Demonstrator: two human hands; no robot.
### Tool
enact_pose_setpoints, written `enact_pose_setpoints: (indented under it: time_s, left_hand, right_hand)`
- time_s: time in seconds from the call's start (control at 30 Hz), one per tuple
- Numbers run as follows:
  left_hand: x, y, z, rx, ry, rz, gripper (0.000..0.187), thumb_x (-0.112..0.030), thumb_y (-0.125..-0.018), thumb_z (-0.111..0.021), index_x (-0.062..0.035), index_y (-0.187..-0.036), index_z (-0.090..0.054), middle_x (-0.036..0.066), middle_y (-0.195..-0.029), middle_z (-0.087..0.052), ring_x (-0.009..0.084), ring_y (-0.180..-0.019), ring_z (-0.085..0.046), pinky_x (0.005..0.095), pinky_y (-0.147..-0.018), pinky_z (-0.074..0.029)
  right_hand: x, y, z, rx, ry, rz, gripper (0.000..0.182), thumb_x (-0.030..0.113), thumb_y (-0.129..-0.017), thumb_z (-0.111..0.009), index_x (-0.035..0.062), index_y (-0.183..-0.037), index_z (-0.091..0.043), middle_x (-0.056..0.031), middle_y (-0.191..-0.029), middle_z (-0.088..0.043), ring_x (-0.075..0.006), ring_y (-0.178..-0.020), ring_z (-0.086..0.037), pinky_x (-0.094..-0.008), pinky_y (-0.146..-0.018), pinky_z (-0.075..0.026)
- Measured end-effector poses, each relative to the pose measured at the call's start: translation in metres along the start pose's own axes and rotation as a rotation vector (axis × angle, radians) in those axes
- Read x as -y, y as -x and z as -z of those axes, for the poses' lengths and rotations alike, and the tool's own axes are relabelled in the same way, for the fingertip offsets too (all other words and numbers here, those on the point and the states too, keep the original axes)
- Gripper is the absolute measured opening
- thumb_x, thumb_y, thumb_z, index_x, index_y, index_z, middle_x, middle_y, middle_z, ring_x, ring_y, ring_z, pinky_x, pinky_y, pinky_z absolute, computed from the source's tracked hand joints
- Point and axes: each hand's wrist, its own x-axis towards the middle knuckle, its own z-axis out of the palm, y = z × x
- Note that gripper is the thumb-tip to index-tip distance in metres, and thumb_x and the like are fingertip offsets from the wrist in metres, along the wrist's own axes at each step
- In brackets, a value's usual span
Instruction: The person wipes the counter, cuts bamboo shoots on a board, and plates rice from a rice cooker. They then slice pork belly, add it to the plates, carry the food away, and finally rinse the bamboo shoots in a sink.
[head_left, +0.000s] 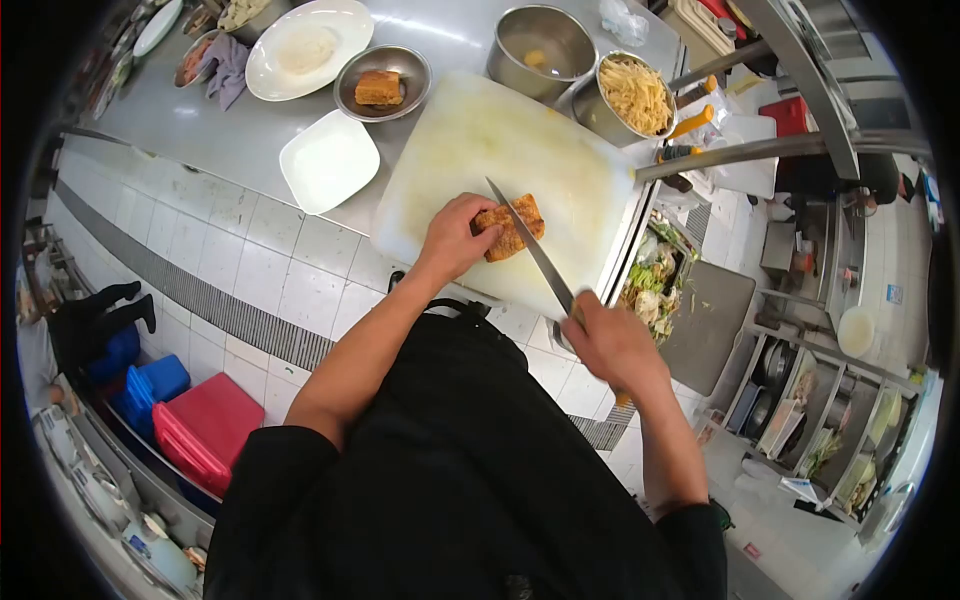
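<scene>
A browned slab of cooked meat (520, 215) lies on the white cutting board (470, 130). My left hand (462, 236) grips its left side, fingers curled over the edge. In my right hand (612, 340) is the handle of a long kitchen knife (542, 258), whose blade slants up and left across the meat. The knife tip reaches past the meat's far edge. Another browned piece (379, 88) rests in a small metal bowl (424, 72) beyond the board's upper left corner.
A square white dish (330, 162) and an oval plate (345, 30) stand left of the board. Behind it are a deep metal pot (515, 75) and a pot of pale strips (636, 94). Vegetable scraps (655, 275) fill a bin at right. Another person's legs (105, 310) show far left.
</scene>
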Motion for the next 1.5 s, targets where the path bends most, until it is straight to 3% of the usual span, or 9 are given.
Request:
enact_pose_setpoints:
  time_s: [0.2, 0.43, 0.57, 0.67, 0.73, 0.8, 1.0, 1.33, 1.5]
  left_hand:
    - [-0.001, -0.002, 0.005, -0.003, -0.094, -0.073, 0.03, -0.016, -0.083, -0.075, -0.0009, -0.107, -0.066, 0.014, -0.105, -0.066, 0.0313, -0.097, -0.065, 0.0377, -0.087, -0.051]
    - [-0.079, -0.139, 0.0, -0.343, -0.234, -0.749, 0.019, -0.006, -0.087, -0.063, -0.0047, -0.106, -0.064, 0.012, -0.106, -0.064, 0.0344, -0.096, -0.06, 0.0434, -0.085, -0.05]
    - [-0.007, -0.129, -0.025, -0.12, -0.458, -0.58, 0.025, 0.0, -0.086, -0.057, -0.0048, -0.11, -0.063, 0.013, -0.104, -0.063, 0.0363, -0.097, -0.059, 0.0447, -0.085, -0.049]
    - [0.001, -0.115, 0.005, -0.332, -0.409, -0.565, 0.022, -0.004, -0.088, -0.061, -0.0064, -0.11, -0.062, 0.013, -0.099, -0.06, 0.032, -0.093, -0.059, 0.0408, -0.084, -0.049]
    - [-0.001, -0.07, 0.016, -0.354, -0.041, -0.224, 0.021, -0.004, -0.089, -0.061, -0.0044, -0.11, -0.061, 0.013, -0.098, -0.06, 0.0281, -0.089, -0.061, 0.037, -0.08, -0.05]
    - [0.021, -0.024, 0.01, -0.238, 0.052, -0.143, 0.023, -0.008, -0.089, -0.064, -0.002, -0.111, -0.06, 0.013, -0.1, -0.061, 0.0264, -0.088, -0.062, 0.0348, -0.08, -0.051]
    - [0.012, 0.024, -0.006, -0.184, 0.004, -0.216, 0.032, -0.009, -0.087, -0.069, 0.0004, -0.116, -0.06, 0.015, -0.108, -0.063, 0.0267, -0.098, -0.064, 0.0361, -0.09, -0.052]
    - [0.015, 0.022, -0.008, -0.149, -0.017, -0.12, 0.035, -0.013, -0.082, -0.073, -0.0017, -0.113, -0.06, 0.014, -0.11, -0.063, 0.0315, -0.103, -0.063, 0.0383, -0.091, -0.052]
    - [0.014, 0.022, -0.01, -0.154, -0.036, -0.11, 0.034, -0.014, -0.081, -0.073, -0.003, -0.11, -0.059, 0.013, -0.107, -0.063, 0.0323, -0.098, -0.064, 0.0391, -0.087, -0.052]
  right_hand:
    - [-0.01, -0.092, -0.088, -0.253, -0.035, 0.022, 0.029, 0.028, -0.097, -0.054, 0.0005, -0.104, -0.048, -0.0242, -0.072, -0.067, -0.0453, -0.068, -0.067, -0.0552, -0.065, -0.054]
    - [-0.011, -0.089, -0.093, -0.263, -0.072, -0.01, 0.029, 0.028, -0.097, -0.054, 0.001, -0.101, -0.046, -0.025, -0.071, -0.066, -0.0453, -0.067, -0.067, -0.0567, -0.063, -0.053]
    - [-0.016, -0.089, -0.101, -0.313, -0.024, 0.013, 0.028, 0.028, -0.098, -0.054, 0.0012, -0.101, -0.046, -0.0247, -0.071, -0.067, -0.0451, -0.066, -0.067, -0.0564, -0.063, -0.053]
    - [-0.014, -0.087, -0.096, -0.282, -0.065, 0.021, 0.027, 0.027, -0.098, -0.054, 0.0013, -0.101, -0.046, -0.0244, -0.07, -0.066, -0.0448, -0.066, -0.067, -0.0557, -0.063, -0.054]
    - [-0.015, -0.088, -0.092, -0.253, -0.074, 0.013, 0.029, 0.028, -0.097, -0.055, 0.0011, -0.103, -0.046, -0.0253, -0.072, -0.066, -0.0456, -0.067, -0.066, -0.0562, -0.064, -0.053]
    - [-0.018, -0.091, -0.087, -0.227, -0.085, -0.002, 0.031, 0.03, -0.097, -0.056, 0.0009, -0.105, -0.046, -0.0261, -0.074, -0.067, -0.0463, -0.068, -0.065, -0.0567, -0.065, -0.051]
    - [-0.007, -0.043, -0.049, -0.333, -0.121, 0.089, 0.029, 0.029, -0.096, -0.056, 0.0015, -0.101, -0.048, -0.0239, -0.068, -0.065, -0.0454, -0.067, -0.065, -0.0552, -0.064, -0.052]
    - [-0.003, 0.068, -0.01, -0.015, -0.064, -0.048, 0.036, 0.032, -0.096, -0.056, -0.0003, -0.111, -0.052, -0.0264, -0.072, -0.065, -0.049, -0.073, -0.064, -0.0564, -0.07, -0.048]
    - [0.007, 0.025, -0.02, -0.088, 0.012, 0.022, 0.031, 0.027, -0.096, -0.053, -0.002, -0.106, -0.053, -0.0274, -0.077, -0.067, -0.0475, -0.075, -0.066, -0.0568, -0.072, -0.052]
